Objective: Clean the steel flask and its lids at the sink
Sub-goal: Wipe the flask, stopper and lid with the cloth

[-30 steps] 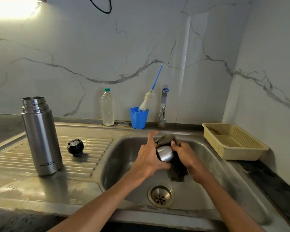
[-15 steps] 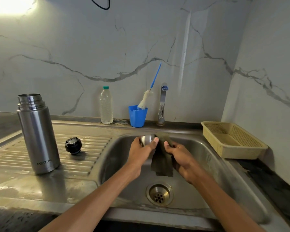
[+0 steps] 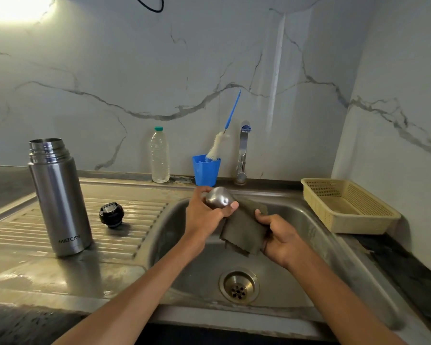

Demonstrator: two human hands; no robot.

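Marble-veined wall tiles behind a stainless steel sink (image 3: 329,247) with a ribbed draining board (image 3: 125,212) to its left. Tap (image 3: 243,153) at the back; no water seen running.

Left hand (image 3: 204,215) over the basin's back-left corner, fingers and thumb curled round a domed brushed-steel outer lid (image 3: 219,200), dome facing the camera. Right hand (image 3: 281,235) just beside it, thumb and fingers pinching a drab olive-brown cleaning cloth (image 3: 245,232) that hangs down into the basin. Cloth's upper edge lies against or just behind the lid; contact cannot be confirmed.

Tall cylindrical steel flask marked MILTON (image 3: 59,197) stands upright on the draining board, mouth open, well apart from both hands. Small black round inner stopper lid (image 3: 111,214) rests on the ribs near the flask's right side.

Progress, as a judgement: work appears to be on the steel lid, the wiping stage, likely early to middle of the job. Flask body and black stopper sit untouched on the board, so both probably remain to be cleaned; nothing shows whether they are already washed. White-bristled bottle brush with a blue handle (image 3: 222,143) stands unused in a blue plastic cup (image 3: 205,170), which suggests the flask's interior is not yet scrubbed. Rinsing looks outstanding too.

Also present: clear plastic water bottle with a green cap (image 3: 159,158) by the wall; pale yellow perforated plastic basket (image 3: 346,205) to the right of the sink.
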